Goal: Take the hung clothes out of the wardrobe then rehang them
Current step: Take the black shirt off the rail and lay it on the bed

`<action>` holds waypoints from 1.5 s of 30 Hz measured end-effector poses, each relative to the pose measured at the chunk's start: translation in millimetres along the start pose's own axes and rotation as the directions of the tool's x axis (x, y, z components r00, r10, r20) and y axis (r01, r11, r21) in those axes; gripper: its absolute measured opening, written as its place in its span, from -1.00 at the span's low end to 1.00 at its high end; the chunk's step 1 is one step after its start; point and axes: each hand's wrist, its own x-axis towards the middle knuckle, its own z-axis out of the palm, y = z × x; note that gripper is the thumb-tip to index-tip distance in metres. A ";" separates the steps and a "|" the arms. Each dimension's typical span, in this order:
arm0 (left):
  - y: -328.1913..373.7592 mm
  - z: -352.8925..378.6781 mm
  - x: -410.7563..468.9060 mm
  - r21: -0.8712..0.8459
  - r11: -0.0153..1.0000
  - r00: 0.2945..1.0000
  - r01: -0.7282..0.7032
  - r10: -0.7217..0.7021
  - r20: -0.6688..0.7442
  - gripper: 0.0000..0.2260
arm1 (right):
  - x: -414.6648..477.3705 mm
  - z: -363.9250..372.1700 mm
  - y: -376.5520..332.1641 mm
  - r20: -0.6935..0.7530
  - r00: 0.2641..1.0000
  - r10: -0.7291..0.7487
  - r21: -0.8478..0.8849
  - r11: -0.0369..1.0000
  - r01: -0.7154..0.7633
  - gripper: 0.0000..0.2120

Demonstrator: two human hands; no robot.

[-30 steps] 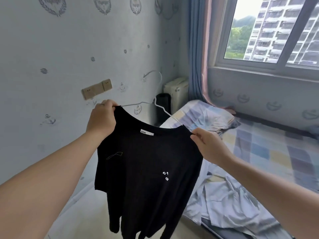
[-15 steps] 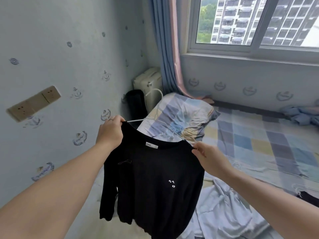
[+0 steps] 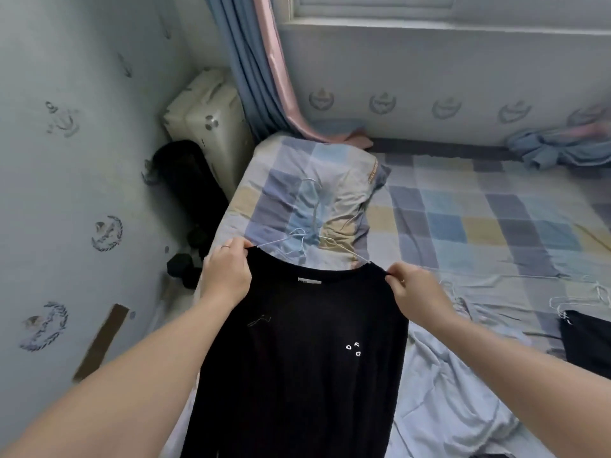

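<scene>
A black T-shirt with a small white chest mark hangs on a thin white wire hanger, held over the left edge of the bed. My left hand grips the shirt's left shoulder. My right hand pinches the right shoulder seam. The hanger's arms stick out of the neck opening and its hook lies over the pillow behind. The shirt's lower part runs out of the bottom of the view.
A checked pillow and checked bed sheet lie ahead. More white hangers and a dark garment lie on the bed at right. A cream appliance, black objects on the floor and the wall stand at left.
The view has tilted down and the shirt has come lower and nearer the bed. Both hands keep their hold on the shoulders.
</scene>
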 end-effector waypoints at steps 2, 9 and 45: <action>-21.3 38.0 21.9 -0.006 0.999 0.998 0.033 -0.033 0.055 -0.77 | 35.0 34.6 4.1 0.009 0.999 0.050 0.002 0.999 -0.050 -0.86; -96.9 179.5 82.0 -0.031 0.998 0.977 0.061 -0.053 0.205 -0.82 | 142.2 168.1 47.5 0.018 0.989 0.146 -0.088 0.986 -0.144 -0.87; 83.4 115.3 -37.3 -0.057 0.928 0.744 -0.369 0.331 0.581 -0.38 | -55.4 90.4 42.1 0.220 0.946 0.236 -0.393 0.909 -0.136 -0.24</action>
